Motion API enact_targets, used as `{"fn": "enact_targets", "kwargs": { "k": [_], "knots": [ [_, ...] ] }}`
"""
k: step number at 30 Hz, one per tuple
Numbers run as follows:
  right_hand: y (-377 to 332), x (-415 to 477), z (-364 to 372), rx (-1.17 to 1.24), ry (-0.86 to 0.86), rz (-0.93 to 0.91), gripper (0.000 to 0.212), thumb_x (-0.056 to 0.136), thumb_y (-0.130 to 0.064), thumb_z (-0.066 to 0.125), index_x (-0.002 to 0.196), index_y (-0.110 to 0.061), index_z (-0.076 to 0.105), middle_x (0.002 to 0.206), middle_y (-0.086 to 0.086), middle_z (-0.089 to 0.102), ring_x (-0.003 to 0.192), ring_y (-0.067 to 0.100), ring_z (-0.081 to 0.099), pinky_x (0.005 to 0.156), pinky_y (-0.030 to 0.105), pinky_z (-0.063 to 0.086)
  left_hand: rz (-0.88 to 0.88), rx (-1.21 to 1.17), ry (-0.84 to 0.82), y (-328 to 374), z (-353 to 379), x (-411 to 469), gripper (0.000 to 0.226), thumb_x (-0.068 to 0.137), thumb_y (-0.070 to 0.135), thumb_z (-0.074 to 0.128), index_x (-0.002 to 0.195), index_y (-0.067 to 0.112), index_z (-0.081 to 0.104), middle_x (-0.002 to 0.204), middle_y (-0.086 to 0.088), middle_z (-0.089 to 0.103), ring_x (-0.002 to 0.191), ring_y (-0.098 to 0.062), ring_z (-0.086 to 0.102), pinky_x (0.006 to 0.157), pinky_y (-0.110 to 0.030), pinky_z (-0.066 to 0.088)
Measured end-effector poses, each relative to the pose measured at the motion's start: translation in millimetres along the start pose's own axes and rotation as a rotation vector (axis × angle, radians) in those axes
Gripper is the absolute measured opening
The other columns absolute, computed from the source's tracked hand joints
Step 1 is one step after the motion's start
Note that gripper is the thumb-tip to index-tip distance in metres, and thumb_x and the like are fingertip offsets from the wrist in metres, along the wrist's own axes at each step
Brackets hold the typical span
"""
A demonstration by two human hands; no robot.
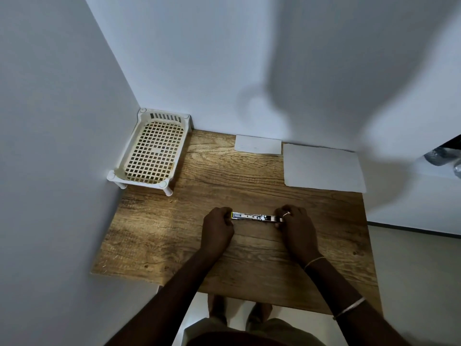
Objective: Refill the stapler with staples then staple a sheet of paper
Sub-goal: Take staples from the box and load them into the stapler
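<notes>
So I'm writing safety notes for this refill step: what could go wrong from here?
1. The left hand and right hand each grip an end of the stapler, with fingers close to its exposed metal track. If it springs shut, it could pinch them.
2. The sheet of paper lies by the far right edge of the table. A hasty reach might push it off.

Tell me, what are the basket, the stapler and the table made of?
The basket looks like matte cream plastic: moulded grid holes and stubby legs. The stapler looks like shiny metal: it glints silver. The table shows brown wood grain, though it may be a printed laminate.
</notes>
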State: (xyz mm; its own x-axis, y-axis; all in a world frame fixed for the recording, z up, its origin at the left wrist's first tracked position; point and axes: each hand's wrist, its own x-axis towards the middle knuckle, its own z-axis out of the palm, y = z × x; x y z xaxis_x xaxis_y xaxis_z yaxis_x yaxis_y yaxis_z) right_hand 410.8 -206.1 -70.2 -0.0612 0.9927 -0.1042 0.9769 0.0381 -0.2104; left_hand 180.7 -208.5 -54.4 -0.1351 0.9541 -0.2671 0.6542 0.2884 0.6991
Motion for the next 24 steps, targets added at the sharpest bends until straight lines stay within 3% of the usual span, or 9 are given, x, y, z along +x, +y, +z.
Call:
{"fn": "enact_targets", "kwargs": {
  "k": [8, 18, 24],
  "knots": [
    [-6, 5, -9, 0.014, 0.002, 0.001, 0.021, 0.087, -0.01, 0.068, 0.107, -0.018, 0.07, 0.117, 0.001, 0.065, 0.103, 0.023, 0.057, 0.078, 0.036, 0.05, -0.006, -0.013, -0.007, 3, 6, 0, 0.04, 0.091, 0.001, 0.067, 0.131, 0.007, 0.068, 0.126, -0.011, 0.071, 0.118, -0.024, 0.065, 0.105, -0.031, 0.047],
    [-42, 12, -28, 0.087, 0.082, -0.107, 0.027, 0.074, -0.02, 0.082, 0.091, -0.031, 0.064, 0.085, -0.007, 0.067, 0.081, 0.017, 0.063, 0.056, 0.03, 0.049, -0.025, -0.059, 0.027, 0, 5, -3, 0.04, 0.091, -0.001, 0.065, 0.13, 0.009, 0.069, 0.126, -0.01, 0.071, 0.117, -0.024, 0.066, 0.104, -0.034, 0.05],
    [-67, 26, -19, 0.071, 0.008, -0.208, 0.015, 0.079, -0.03, 0.071, 0.086, -0.027, 0.058, 0.08, 0.0, 0.067, 0.078, 0.023, 0.065, 0.058, 0.033, 0.048, -0.018, -0.069, 0.047, 0, 5, -4, 0.04, 0.09, -0.002, 0.064, 0.128, 0.008, 0.07, 0.124, -0.011, 0.072, 0.117, -0.024, 0.067, 0.105, -0.038, 0.051]
  ]
}}
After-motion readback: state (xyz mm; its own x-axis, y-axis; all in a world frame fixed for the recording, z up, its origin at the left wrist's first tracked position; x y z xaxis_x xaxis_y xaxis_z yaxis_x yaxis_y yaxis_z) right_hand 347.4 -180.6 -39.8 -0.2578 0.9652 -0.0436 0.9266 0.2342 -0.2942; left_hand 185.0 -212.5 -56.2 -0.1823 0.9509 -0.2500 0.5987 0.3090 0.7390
